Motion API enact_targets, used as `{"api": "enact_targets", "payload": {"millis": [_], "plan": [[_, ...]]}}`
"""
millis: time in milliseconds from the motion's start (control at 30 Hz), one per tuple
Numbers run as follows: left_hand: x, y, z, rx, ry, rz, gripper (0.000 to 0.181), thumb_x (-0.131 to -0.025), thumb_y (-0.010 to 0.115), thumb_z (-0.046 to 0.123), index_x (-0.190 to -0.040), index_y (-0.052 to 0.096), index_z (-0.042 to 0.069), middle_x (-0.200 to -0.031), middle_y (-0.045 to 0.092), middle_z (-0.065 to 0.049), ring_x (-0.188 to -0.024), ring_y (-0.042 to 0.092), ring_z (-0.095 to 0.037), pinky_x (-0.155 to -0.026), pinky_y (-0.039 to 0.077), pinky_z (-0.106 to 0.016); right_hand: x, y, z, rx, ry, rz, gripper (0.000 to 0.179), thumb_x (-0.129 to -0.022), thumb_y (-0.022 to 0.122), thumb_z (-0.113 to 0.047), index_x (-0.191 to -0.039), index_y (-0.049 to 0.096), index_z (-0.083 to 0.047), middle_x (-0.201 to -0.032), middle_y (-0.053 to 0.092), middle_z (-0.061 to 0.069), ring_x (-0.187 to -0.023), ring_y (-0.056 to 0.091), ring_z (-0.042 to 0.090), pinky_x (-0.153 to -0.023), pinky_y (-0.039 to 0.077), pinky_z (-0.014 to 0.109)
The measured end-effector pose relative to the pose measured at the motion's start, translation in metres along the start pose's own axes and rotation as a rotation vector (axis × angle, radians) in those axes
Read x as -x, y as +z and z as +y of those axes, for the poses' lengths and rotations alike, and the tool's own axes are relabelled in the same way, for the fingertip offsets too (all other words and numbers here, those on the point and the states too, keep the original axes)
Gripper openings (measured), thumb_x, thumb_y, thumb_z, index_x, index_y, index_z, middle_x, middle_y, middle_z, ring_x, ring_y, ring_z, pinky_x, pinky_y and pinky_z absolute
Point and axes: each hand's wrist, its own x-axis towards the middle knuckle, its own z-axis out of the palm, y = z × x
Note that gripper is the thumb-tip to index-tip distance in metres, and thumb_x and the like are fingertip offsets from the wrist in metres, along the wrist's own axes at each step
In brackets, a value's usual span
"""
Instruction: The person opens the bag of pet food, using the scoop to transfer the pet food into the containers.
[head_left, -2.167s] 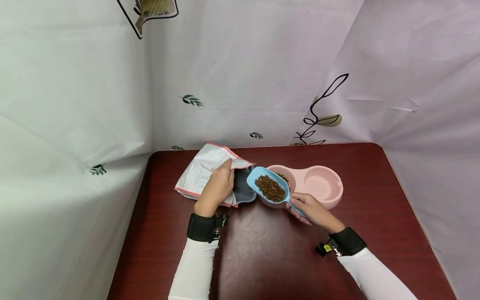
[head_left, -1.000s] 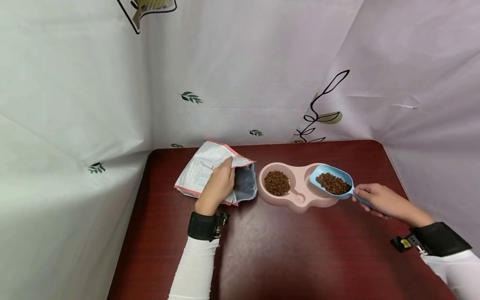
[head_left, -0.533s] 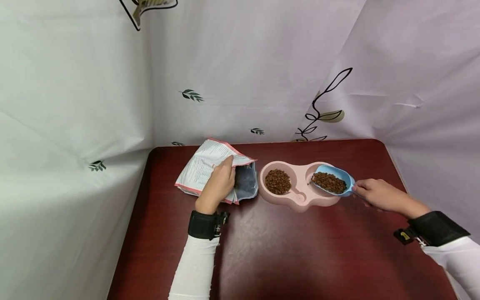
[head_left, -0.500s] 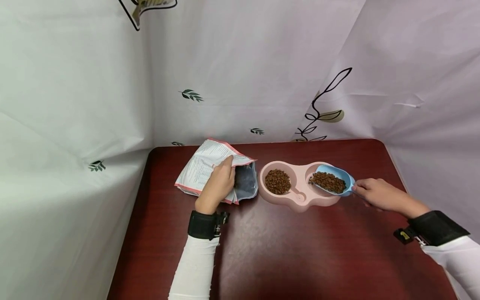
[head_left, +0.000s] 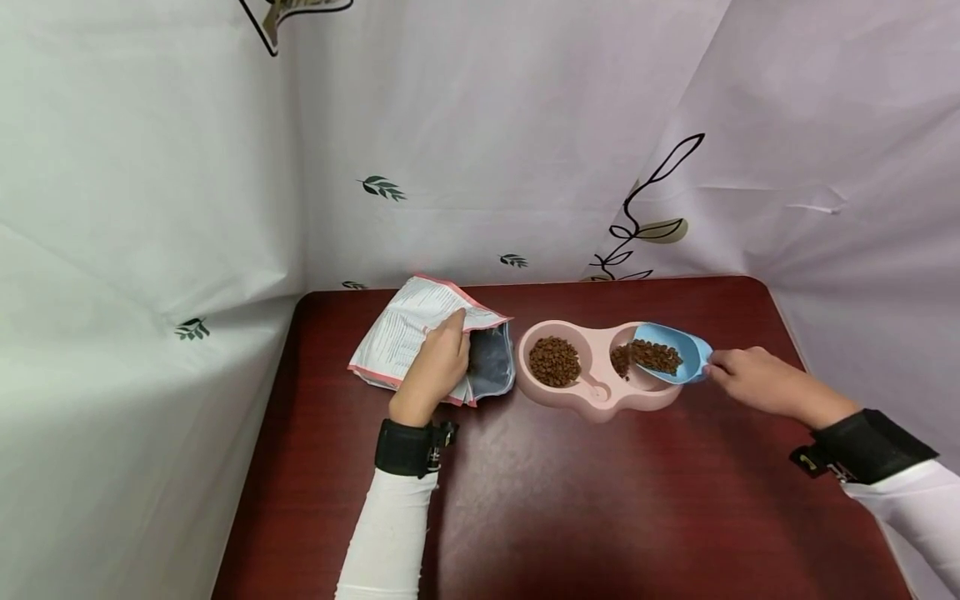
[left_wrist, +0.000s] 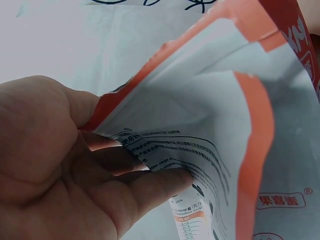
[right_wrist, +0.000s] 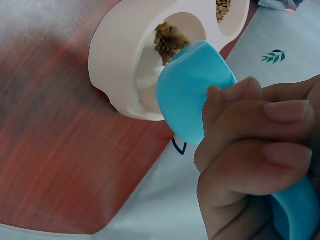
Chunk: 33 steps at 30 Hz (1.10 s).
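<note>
My right hand [head_left: 757, 382] grips the handle of a blue scoop [head_left: 686, 354], tipped over the right bowl of a pink double pet bowl [head_left: 600, 354]. Brown kibble [head_left: 656, 357] slides off the scoop's lip, and some lies in that right bowl. The right wrist view shows curled fingers [right_wrist: 255, 145] round the handle and the scoop's underside. The left bowl holds a mound of kibble [head_left: 553, 361]. My left hand [head_left: 438, 367] pinches the edge of an open white-and-red pet food bag [head_left: 401, 333], whose dark mouth faces the bowls. Printed text shows on the bag in the left wrist view.
Everything stands on a dark red wooden table [head_left: 577, 500] with rounded back corners. White cloth [head_left: 480, 142] with leaf prints hangs behind it and at both sides. The bag's mouth sits close beside the left bowl.
The right hand carried the loaded scoop rightward from near the bag to the right bowl, then tipped it; kibble now spills into that bowl. The left hand still holds the bag in place.
</note>
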Motion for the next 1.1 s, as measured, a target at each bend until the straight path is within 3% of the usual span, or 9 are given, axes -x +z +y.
{"api": "enact_targets", "payload": {"millis": [200, 467, 700, 867, 1100], "plan": [[0.000, 0.000, 0.000, 0.002, 0.005, 0.001, 0.045, -0.103, 0.037, 0.010, -0.145, 0.037, -0.008, -0.146, 0.045, -0.026, -0.135, 0.041, -0.031, -0.108, 0.040, -0.047, -0.002, -0.001, -0.001, 0.063, -0.005, 0.013, 0.016, -0.098, 0.052, -0.015, -0.089, 0.061, -0.004, -0.064, 0.045, -0.002, -0.058, 0.042, 0.013, -0.054, 0.037, 0.033], [-0.001, 0.000, 0.000, 0.009, -0.006, 0.005, 0.045, -0.103, 0.037, 0.010, -0.145, 0.038, -0.008, -0.145, 0.046, -0.026, -0.135, 0.041, -0.031, -0.108, 0.039, -0.047, -0.001, -0.002, -0.006, 0.137, -0.006, 0.051, 0.021, -0.096, 0.054, -0.014, -0.076, 0.049, -0.011, -0.057, 0.040, -0.001, -0.049, 0.038, 0.013, -0.046, 0.034, 0.030], [-0.001, 0.000, 0.001, 0.001, 0.005, 0.003, 0.045, -0.103, 0.036, 0.010, -0.144, 0.038, -0.008, -0.145, 0.046, -0.027, -0.135, 0.041, -0.032, -0.108, 0.039, -0.047, 0.009, 0.000, -0.010, 0.284, -0.002, 0.142, 0.013, -0.093, 0.056, -0.015, -0.085, 0.054, -0.004, -0.051, 0.042, 0.001, -0.042, 0.039, 0.016, -0.039, 0.032, 0.033], [-0.001, 0.001, 0.001, -0.003, 0.007, 0.002, 0.045, -0.103, 0.036, 0.010, -0.144, 0.039, -0.009, -0.145, 0.046, -0.026, -0.135, 0.041, -0.032, -0.108, 0.039, -0.047, 0.015, 0.000, -0.008, 0.259, 0.005, 0.172, 0.015, -0.093, 0.055, -0.014, -0.083, 0.050, -0.005, -0.052, 0.040, 0.001, -0.043, 0.039, 0.017, -0.040, 0.032, 0.033], [-0.002, 0.001, 0.001, -0.003, -0.012, -0.006, 0.046, -0.103, 0.036, 0.011, -0.145, 0.038, -0.008, -0.146, 0.045, -0.026, -0.136, 0.040, -0.031, -0.109, 0.038, -0.047, 0.021, 0.004, -0.002, 0.125, 0.043, 0.189, 0.016, -0.098, 0.051, -0.017, -0.086, 0.051, -0.007, -0.060, 0.044, 0.000, -0.053, 0.045, 0.017, -0.050, 0.038, 0.036]]}}
